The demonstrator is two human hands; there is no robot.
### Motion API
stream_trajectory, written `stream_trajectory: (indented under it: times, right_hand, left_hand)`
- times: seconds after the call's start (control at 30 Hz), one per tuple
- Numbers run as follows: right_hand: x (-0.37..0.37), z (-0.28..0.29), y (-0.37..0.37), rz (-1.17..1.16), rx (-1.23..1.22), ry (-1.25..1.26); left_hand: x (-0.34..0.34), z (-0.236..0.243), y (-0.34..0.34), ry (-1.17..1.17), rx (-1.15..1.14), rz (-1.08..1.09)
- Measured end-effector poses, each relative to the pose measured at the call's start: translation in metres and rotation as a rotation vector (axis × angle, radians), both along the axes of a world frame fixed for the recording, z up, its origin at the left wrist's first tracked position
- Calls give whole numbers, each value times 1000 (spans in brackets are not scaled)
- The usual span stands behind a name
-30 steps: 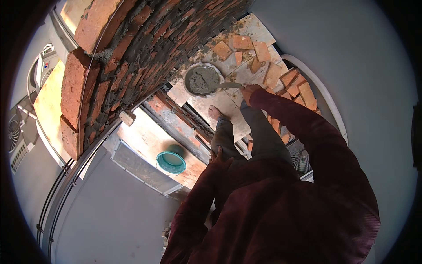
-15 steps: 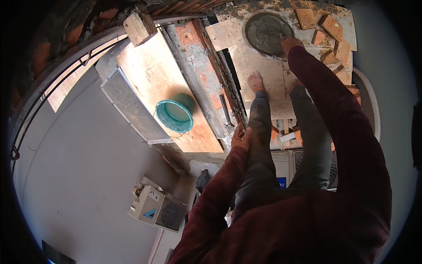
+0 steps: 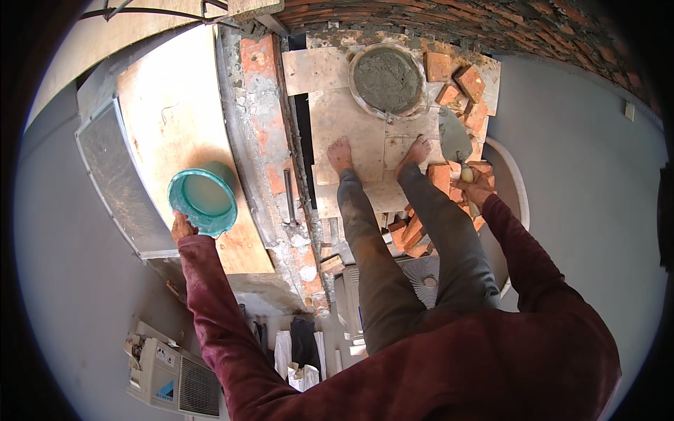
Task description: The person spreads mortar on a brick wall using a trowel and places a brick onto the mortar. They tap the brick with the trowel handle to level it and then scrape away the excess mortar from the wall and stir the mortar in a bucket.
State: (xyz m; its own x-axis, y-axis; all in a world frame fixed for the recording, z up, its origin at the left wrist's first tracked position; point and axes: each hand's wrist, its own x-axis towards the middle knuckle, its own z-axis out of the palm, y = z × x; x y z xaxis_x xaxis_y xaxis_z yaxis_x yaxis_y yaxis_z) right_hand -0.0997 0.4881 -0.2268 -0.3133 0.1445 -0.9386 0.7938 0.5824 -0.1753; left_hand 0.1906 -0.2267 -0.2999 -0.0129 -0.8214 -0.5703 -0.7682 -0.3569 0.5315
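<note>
My left hand (image 3: 183,227) reaches out to the left and grips the near rim of a teal bucket (image 3: 226,178). Cloudy liquid lies inside the bucket, which stands on a plywood sheet (image 3: 242,252). On the other side, my right hand (image 3: 477,188) is closed round the pale handle of a trowel (image 3: 455,135). The trowel's grey, mortar-coated blade points away from me, above some bricks. A round tub (image 3: 353,85) of wet grey mortar (image 3: 388,78) sits beyond my bare feet, apart from both hands.
Loose bricks (image 3: 470,83) lie right of the tub, with more piled (image 3: 414,235) beside my legs. A hammer (image 3: 289,196) rests on the broken brick wall (image 3: 277,172), left of the boards (image 3: 347,126) I stand on. An air-conditioner unit (image 3: 175,375) is at lower left.
My right hand has left the mortar tub and come back toward me with the trowel. My left hand has moved from beside my leg to the bucket's rim. The whole view has shifted.
</note>
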Motion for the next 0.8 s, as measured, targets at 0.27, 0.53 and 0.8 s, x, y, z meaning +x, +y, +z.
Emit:
stream_trajectory:
  times: [0.27, 0.53, 0.8]
  right_hand:
    - [83, -20, -161, -482, -405, -92]
    - [113, 9, -207, -675, -374, -99]
    - [112, 19, -85, -1000, -454, 5]
  left_hand:
    - [-23, 93, 69, 182, 197, -252]
    - [-138, 238, 227, 275, 437, -569]
    - [-226, 202, 386, 381, 413, -1075]
